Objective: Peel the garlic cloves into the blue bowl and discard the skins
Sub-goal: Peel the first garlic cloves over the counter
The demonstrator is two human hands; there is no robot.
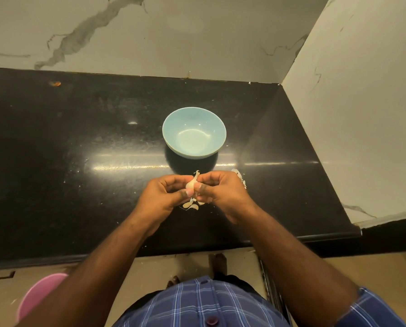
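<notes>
Head view, looking down on a glossy black stone table (pixel 79 142) set into a corner of white, grey-veined marble walls (pixel 150 31). Left hand (pixel 166 197) and right hand (pixel 217 192) meet over the near part of the table, the fingers of both pinched together on one pale unpeeled garlic clove (pixel 190 184) (papery tip pointing up). More loose garlic cloves (pixel 191 206) lie on the table directly beneath the hands, and white skin scraps (pixel 241 177) lie just right of them. An empty light-blue ceramic bowl (pixel 194 132) stands beyond the hands. Below the table edge: beige floor (pixel 150 274) and a pink round container (pixel 41 293) at lower left.
</notes>
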